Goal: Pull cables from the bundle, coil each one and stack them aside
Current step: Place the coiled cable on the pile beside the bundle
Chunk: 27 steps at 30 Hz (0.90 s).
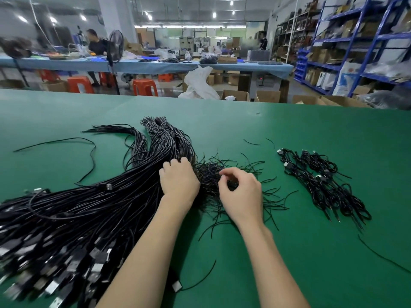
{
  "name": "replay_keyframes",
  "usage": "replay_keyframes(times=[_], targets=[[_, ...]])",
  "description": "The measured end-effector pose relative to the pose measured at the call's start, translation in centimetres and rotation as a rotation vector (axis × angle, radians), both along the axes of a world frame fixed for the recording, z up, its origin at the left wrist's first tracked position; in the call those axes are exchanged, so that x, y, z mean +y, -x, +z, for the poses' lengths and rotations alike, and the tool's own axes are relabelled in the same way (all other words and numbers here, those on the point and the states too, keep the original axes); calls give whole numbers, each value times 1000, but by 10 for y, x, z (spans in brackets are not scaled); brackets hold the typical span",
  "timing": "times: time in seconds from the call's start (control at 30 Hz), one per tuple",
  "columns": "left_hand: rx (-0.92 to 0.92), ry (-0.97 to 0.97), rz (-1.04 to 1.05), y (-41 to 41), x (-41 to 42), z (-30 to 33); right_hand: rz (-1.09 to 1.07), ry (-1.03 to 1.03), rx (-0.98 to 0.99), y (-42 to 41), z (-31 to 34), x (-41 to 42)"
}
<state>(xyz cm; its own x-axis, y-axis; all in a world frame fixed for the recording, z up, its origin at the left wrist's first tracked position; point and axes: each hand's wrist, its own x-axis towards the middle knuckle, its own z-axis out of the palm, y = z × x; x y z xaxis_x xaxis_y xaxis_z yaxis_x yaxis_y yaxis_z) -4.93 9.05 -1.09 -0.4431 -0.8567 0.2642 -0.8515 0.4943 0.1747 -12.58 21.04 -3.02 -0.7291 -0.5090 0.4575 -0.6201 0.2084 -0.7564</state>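
Left hand (179, 177) is lying fingers curled on the black cable bundle (93, 210) sprawling across the left of the green desk (311, 134), right hand (241, 190) is pinching ties in the tie pile (213, 174) at center, coiled cables (322, 181) are sitting at right.

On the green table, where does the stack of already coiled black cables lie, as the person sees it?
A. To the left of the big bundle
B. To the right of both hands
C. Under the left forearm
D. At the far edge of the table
B: the stack of coiled black cables lies on the green table to the right of the right hand, away from the big bundle of straight black cables.
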Motion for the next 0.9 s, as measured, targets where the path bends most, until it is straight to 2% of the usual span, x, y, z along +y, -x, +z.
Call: replay_keyframes(times=[0.27,0.53,0.7,0.8,0.9], targets=[[-110,-89,25,-5,-7,8,48,30,-61,-2,-2,-4],[41,-161,39,-7,-11,14,52,74,-143,-1,0,-4],[-56,-220,23,-8,-7,17,70,81,-194,1,0,-2],[88,-225,11,-10,-3,26,79,84,-220,0,1,-2],[339,-207,-82,-10,-1,42,132,103,-327,1,6,-1]])
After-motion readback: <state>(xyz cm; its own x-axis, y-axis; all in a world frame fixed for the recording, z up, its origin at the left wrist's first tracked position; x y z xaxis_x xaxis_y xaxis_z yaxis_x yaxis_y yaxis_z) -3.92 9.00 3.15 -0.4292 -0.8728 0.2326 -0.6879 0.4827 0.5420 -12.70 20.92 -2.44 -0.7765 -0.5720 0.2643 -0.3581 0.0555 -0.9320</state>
